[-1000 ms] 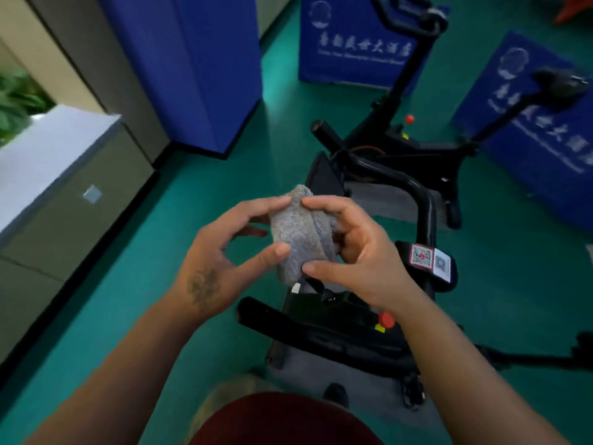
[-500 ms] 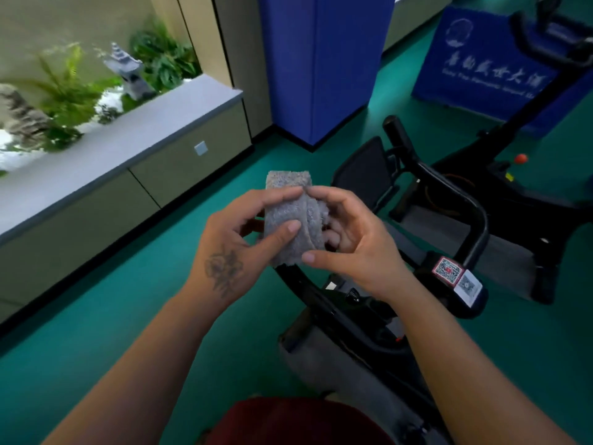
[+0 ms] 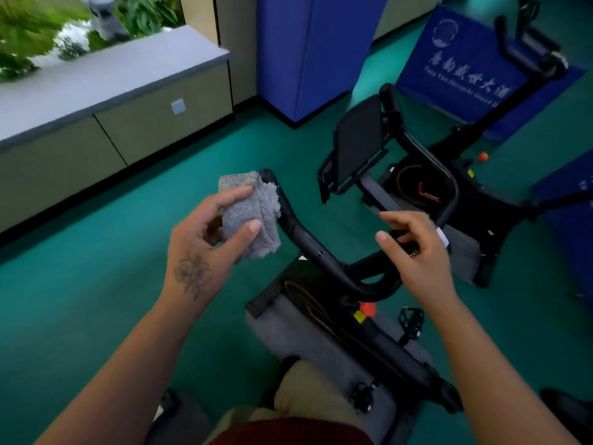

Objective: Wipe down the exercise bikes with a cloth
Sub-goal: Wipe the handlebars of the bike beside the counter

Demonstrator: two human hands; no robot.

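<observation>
Three exercise bikes in view: nearest bike [image 3: 324,271] directly below the hands, second bike [image 3: 426,187] behind it, third bike [image 3: 526,53] at upper right, only partly visible. One grey cloth [image 3: 248,213], folded, pinched between thumb and fingers of the left hand [image 3: 205,242], just beside the nearest bike's left handlebar [image 3: 288,216]. Right hand [image 3: 414,248]: fingers loosely curled, holding nothing, above the handlebar. Two blue banners [image 3: 462,65] by the bikes. One low cabinet [image 3: 134,123], doors closed, contents not visible.
</observation>
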